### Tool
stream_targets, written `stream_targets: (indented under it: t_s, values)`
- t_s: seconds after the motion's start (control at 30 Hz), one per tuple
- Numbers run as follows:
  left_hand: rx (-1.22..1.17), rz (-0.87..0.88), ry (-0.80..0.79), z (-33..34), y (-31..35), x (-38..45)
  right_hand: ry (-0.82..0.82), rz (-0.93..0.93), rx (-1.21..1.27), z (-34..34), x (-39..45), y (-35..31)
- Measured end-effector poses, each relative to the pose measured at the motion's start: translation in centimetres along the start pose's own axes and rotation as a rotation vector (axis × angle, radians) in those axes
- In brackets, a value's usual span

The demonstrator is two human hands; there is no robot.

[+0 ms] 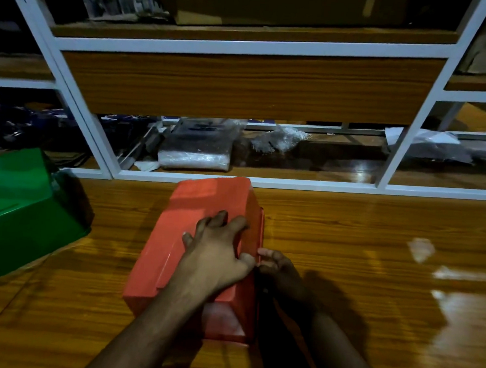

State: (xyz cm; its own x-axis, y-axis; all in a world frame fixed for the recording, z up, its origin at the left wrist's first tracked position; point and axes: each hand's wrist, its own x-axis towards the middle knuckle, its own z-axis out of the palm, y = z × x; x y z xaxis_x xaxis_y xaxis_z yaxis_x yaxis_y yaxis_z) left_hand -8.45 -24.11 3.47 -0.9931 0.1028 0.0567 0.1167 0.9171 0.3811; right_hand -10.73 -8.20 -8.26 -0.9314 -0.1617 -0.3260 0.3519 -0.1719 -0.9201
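While the red bin (202,209) lies bottom-up at the middle of the wooden table (347,234), the left hand (216,256) rests flat on its upturned base with fingers spread wide, and the right hand (279,268) curls its fingers at the bin's right rim, seemingly pinching it, though shadow hides the grip's detail. The step looks like tipping or turning the bin over. To do it well, the pressing palm should steady rather than pin the base, and the rim hand should lift evenly so the plastic does not skid on the glossy wood toward the green bin (18,211) at the left or the white rack (236,180) just beyond.
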Motion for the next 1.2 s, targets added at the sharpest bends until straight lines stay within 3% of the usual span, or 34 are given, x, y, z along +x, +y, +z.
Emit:
stream_targets:
  t_s: [0.2, 0.4, 0.67, 0.93, 1.13, 1.2]
  values:
    - [-0.183, 0.018, 0.099, -2.5, -0.3, 0.9, -0.012, -0.155, -0.039, -0.7, -1.5, -4.8]
    - [-0.33, -0.014, 0.147, -6.0, 0.1, 0.5, 0.1, -0.349, -0.066, -1.0, -3.7, -10.6]
    - [-0.604, -0.125, -0.008, -0.7, -0.5, 0.9, 0.235, -0.554, -0.272, 0.0, -3.7, -13.5]
    - [-0.502, -0.03, 0.109, -0.2, 1.7, 2.0, 0.122, -0.498, -0.221, 2.1, -3.3, -12.8]
    - [-0.611, -0.107, 0.157, -1.5, 2.4, 3.3, -0.037, -0.305, -0.241, 1.5, -3.1, -12.8]
    - [-0.639, -0.169, 0.168, -1.6, 2.1, 3.5, -0.021, -0.306, -0.338, 0.3, -2.9, -12.7]
